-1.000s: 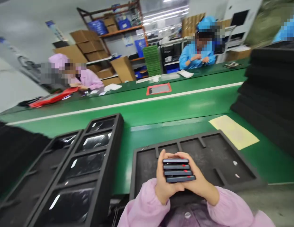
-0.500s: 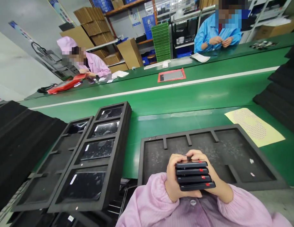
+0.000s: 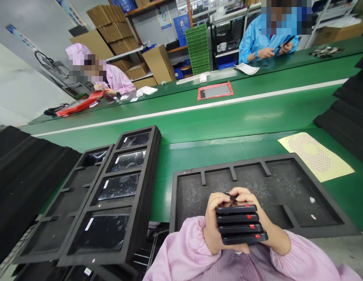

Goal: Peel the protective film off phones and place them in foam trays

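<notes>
Between my two hands is a stack of several black phones (image 3: 238, 228), with small red tabs on the edges facing me. My left hand (image 3: 213, 224) is closed around its left side, the thumb along the bottom. On the other side my right hand (image 3: 264, 218) grips the stack, fingers curled over the far top edge; part of it is hidden behind the phones. Beneath and beyond the hands lies a large black foam tray (image 3: 176, 203) with short dividers, a small white scrap and a small oval sticker in its right part.
At left, a stacked foam tray (image 3: 142, 183) holds film-covered screens in its compartments, beside another foam tray (image 3: 57, 234). A yellow sticker sheet (image 3: 339, 169) lies at right, near stacked black foam (image 3: 342, 113). Across the green bench (image 3: 251, 117), two co-workers sit; a red-bordered panel (image 3: 215, 91) lies between them.
The held stack sits slightly lower and its top phone is tipped a little more into view. Across the bench, the blue-sleeved co-worker now holds a dark object.
</notes>
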The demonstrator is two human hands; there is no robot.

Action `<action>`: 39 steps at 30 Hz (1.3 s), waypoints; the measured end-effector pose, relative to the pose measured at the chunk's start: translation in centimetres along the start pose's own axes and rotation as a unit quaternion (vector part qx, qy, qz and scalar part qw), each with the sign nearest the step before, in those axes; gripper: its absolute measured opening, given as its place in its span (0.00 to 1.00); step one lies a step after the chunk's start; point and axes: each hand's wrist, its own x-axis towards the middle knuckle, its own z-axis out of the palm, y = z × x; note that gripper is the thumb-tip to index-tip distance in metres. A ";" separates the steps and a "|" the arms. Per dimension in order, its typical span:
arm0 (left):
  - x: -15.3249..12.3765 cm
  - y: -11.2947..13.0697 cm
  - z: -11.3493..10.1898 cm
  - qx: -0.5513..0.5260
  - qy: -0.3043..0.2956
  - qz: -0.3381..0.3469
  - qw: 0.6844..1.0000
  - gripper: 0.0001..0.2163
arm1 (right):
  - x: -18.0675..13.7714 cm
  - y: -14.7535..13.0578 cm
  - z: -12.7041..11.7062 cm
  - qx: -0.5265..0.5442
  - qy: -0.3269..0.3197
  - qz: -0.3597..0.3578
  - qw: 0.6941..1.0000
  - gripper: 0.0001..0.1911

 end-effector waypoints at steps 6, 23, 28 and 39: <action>-0.4 -1.0 0.5 -0.028 0.057 -0.110 0.992 0.39 | 0.6 0.6 -0.6 -0.065 -0.042 0.105 0.991 0.22; 3.5 -2.5 2.3 -0.036 0.168 -0.400 0.900 0.32 | 1.7 -3.1 -0.2 -0.161 -0.023 0.270 0.949 0.39; 5.2 -3.8 1.8 -0.037 0.123 -0.343 0.931 0.23 | 1.0 -1.9 0.0 -0.152 0.023 0.272 0.950 0.31; 7.0 -5.3 0.6 -0.121 -0.007 -0.376 0.919 0.09 | 0.0 -0.9 0.2 -0.064 0.041 0.210 0.975 0.27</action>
